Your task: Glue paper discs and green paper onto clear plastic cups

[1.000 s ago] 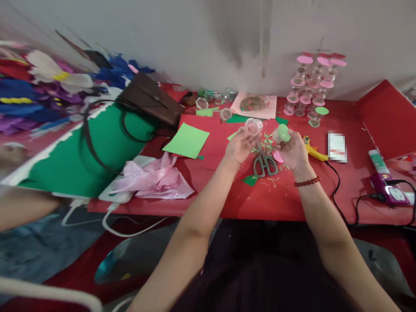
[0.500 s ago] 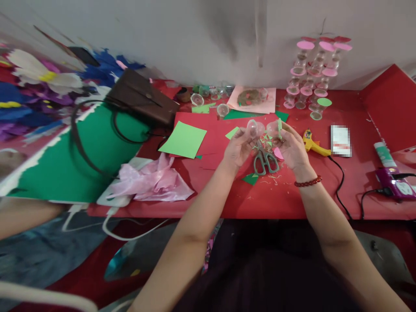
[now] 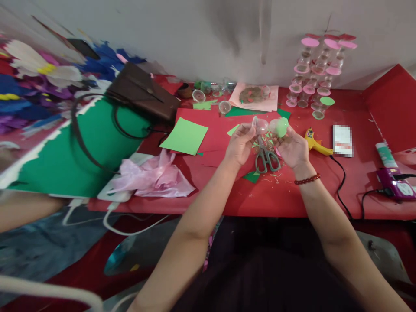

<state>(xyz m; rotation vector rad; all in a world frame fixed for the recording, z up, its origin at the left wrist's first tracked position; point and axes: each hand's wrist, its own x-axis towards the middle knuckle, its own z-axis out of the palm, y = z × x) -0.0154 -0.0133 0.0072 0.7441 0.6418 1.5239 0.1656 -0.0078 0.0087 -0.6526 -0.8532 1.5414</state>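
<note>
Over the red table my left hand [image 3: 239, 142] pinches a small clear plastic cup [image 3: 261, 126] by its rim. My right hand [image 3: 295, 146] has its fingers closed on another clear cup [image 3: 274, 126], which has a light green paper disc [image 3: 283, 127] over its mouth. The cups' rounded bottoms face each other, close together; I cannot tell whether they touch. Below them lie grey-handled scissors [image 3: 267, 161], among thin green paper scraps. A yellow glue gun [image 3: 317, 145] rests just right of my right hand.
Stacked cups with pink discs [image 3: 308, 89] stand at the back right. Light green paper [image 3: 184, 136], pink cloth [image 3: 156, 175] and a brown bag [image 3: 143, 93] lie left. A black cord [image 3: 341, 182] crosses the right side. Another person's arm [image 3: 26, 212] shows at far left.
The right-hand cup has turned, so its green disc now faces me more. The left-hand cup has shifted slightly right. The camera view has moved a little.
</note>
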